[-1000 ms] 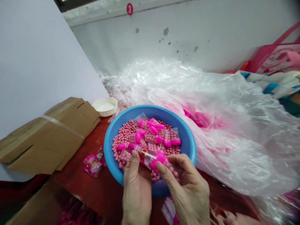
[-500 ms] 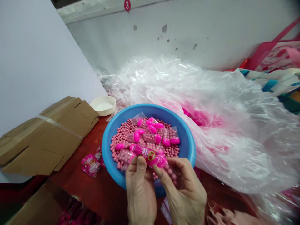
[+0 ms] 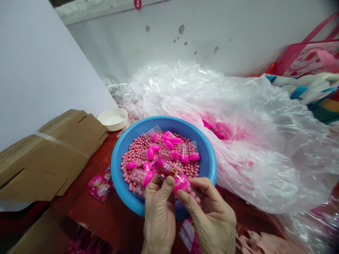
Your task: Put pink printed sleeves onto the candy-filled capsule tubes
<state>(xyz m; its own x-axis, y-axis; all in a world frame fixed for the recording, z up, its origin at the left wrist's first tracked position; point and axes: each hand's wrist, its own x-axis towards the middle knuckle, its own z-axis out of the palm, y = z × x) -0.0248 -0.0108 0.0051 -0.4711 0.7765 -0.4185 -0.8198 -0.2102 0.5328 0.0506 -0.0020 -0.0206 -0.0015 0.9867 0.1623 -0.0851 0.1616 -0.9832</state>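
Observation:
Both my hands pinch one clear tube with a pink cap and a printed label, held over the near rim of a blue basin. My left hand grips its labelled middle with thumb and fingers. At the capped end, my right hand is closed on the tube. The basin holds several small pink balls and several more pink-capped clear tubes.
Flattened cardboard boxes lie at the left, a white lid behind the basin. A big heap of clear plastic bags fills the right. Pink packets lie on the red table, more by my wrists.
My left thumb has slid along the tube toward the pink cap, closing the gap to my right hand. The tube has tilted a little; the view has shifted slightly.

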